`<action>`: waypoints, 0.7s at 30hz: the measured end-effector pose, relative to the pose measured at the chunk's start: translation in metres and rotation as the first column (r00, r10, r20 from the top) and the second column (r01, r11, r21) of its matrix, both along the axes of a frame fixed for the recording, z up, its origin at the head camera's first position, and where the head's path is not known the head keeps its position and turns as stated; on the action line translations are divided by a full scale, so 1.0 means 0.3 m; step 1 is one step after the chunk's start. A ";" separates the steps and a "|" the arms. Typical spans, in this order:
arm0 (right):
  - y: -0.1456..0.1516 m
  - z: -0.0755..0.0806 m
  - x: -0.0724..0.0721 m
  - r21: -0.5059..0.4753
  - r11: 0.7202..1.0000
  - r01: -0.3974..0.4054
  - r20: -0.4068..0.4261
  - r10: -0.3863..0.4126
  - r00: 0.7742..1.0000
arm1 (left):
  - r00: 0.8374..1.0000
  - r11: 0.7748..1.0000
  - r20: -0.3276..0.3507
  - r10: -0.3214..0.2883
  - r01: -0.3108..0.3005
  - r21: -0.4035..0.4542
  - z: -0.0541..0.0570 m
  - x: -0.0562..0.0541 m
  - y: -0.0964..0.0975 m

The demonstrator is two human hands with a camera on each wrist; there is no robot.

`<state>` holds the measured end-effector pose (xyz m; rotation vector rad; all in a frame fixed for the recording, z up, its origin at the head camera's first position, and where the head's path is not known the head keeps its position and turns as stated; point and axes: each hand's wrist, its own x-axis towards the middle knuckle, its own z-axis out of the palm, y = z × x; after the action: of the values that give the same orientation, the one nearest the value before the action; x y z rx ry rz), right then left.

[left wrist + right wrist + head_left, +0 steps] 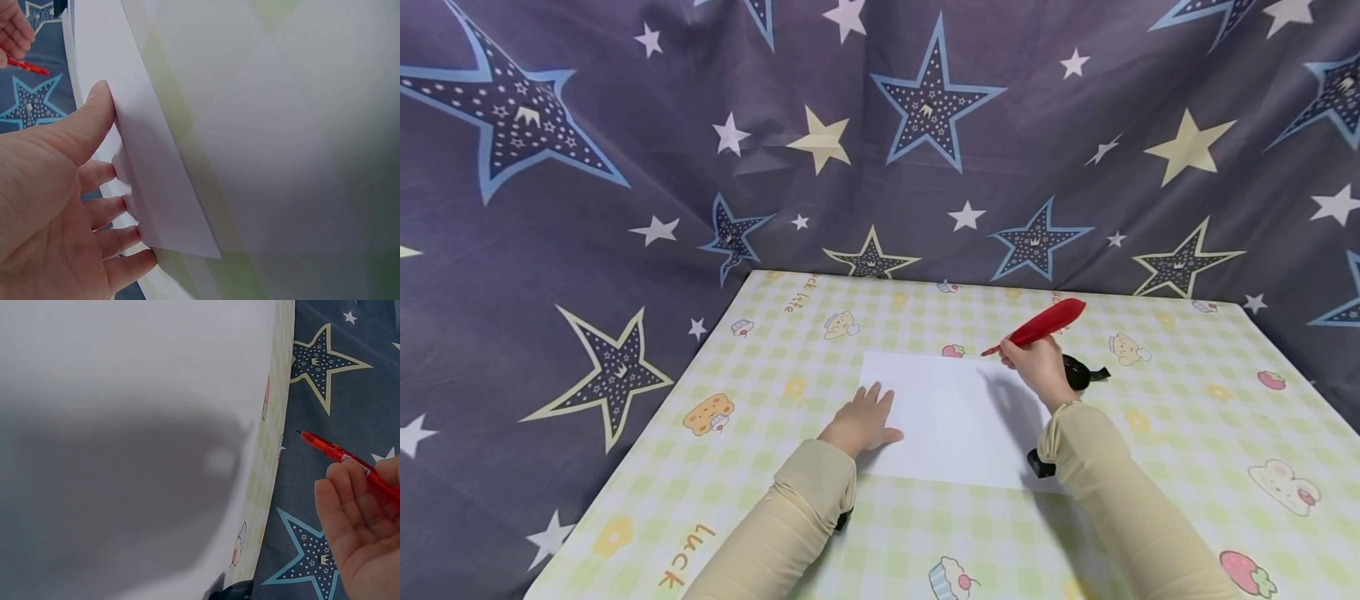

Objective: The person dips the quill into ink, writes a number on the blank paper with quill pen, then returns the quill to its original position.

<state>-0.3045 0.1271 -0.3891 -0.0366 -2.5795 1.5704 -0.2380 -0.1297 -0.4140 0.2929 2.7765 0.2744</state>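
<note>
A blank white sheet of paper point(947, 417) lies on the table. My left hand point(860, 419) rests on the sheet's left edge with its fingers spread; in the left wrist view its thumb and fingertips touch the paper point(153, 169). Above the sheet's far right part, my right hand point(1036, 367) pinches a red feather pen point(1048, 320) between thumb and fingers. The pen's bare tip point(300, 432) points left, raised off the paper, in the head view. A shadow of the right hand and pen falls across the sheet.
A green-checked tablecloth point(760, 433) with cartoon prints covers the table. Behind and to the left hangs a dark curtain point(647, 175) with stars. Black wrist-camera parts point(1077, 372) show beside my right wrist, and another black piece point(843, 521) beside my left wrist.
</note>
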 end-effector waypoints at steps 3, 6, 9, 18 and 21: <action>-0.003 -0.004 0.001 0.005 1.000 0.002 0.006 -0.002 1.000 | 1.000 1.000 0.001 0.000 0.000 0.000 -0.002 -0.001 0.000; -0.006 -0.010 0.001 0.019 1.000 0.004 0.004 -0.004 1.000 | 1.000 1.000 0.001 0.002 -0.002 0.001 -0.003 -0.001 0.000; -0.009 -0.016 0.001 0.015 1.000 0.008 0.007 -0.008 1.000 | 1.000 1.000 0.001 0.004 -0.004 0.005 -0.001 0.000 0.001; -0.013 -0.025 0.005 0.007 1.000 -0.001 0.021 0.001 1.000 | 1.000 1.000 0.013 0.006 -0.007 0.020 0.014 0.012 0.004; -0.012 -0.028 0.003 0.025 1.000 -0.009 0.032 0.008 0.999 | 1.000 1.000 0.012 0.002 -0.002 0.015 0.018 0.012 0.003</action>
<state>-0.3038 0.1234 -0.3975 -0.0490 -2.6265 1.5529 -0.2344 -0.1286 -0.4085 0.2917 2.7637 0.2971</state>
